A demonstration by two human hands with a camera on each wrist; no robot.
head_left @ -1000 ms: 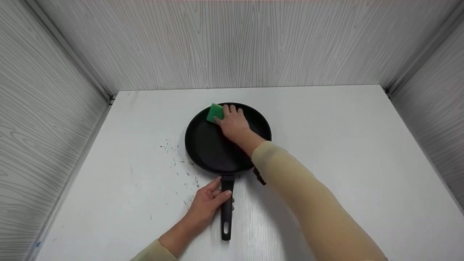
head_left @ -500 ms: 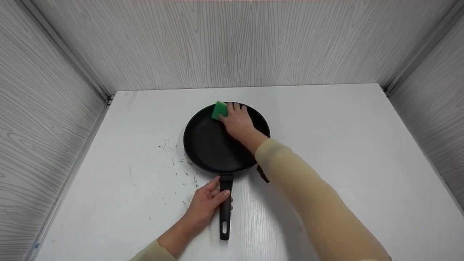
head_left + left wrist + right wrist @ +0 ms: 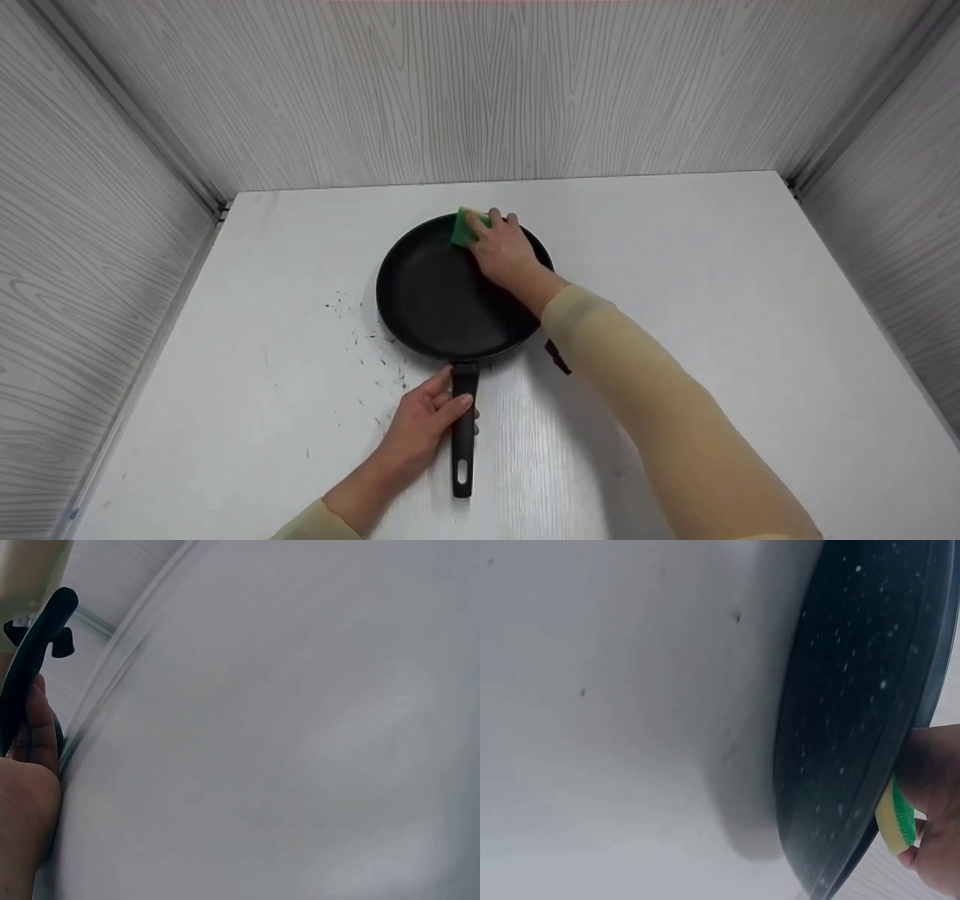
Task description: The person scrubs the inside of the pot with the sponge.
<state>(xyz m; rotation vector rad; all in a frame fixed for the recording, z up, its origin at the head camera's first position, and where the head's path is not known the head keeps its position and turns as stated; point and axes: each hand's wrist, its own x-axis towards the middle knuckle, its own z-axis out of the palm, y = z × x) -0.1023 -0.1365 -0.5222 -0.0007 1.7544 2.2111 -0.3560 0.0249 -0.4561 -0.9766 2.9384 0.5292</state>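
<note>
A black frying pan [image 3: 450,300] is in the middle of the head view, its handle [image 3: 463,442] pointing toward the person. My left hand [image 3: 420,420] grips that handle near the pan body, thumb on top. Over the far rim, my right hand [image 3: 506,251] holds a sponge [image 3: 460,232] against the pan's inner edge. In the right wrist view the sponge [image 3: 895,821] shows one green side and one yellow side, partly behind the rim. The pan's speckled dark outer side [image 3: 847,705] faces that camera. The left wrist view catches the handle [image 3: 34,660] and curled fingers at its left edge.
The white table [image 3: 712,300] carries small dark specks [image 3: 367,337] left of the pan. Grey wood-grain panels, such as the back wall [image 3: 480,90], stand behind and on both sides. A dark strap piece [image 3: 557,357] shows beneath the right sleeve.
My right hand has slid rightward along the pan's far rim with the sponge, now covering more of it. The left hand keeps its hold on the handle. The head view has shifted slightly.
</note>
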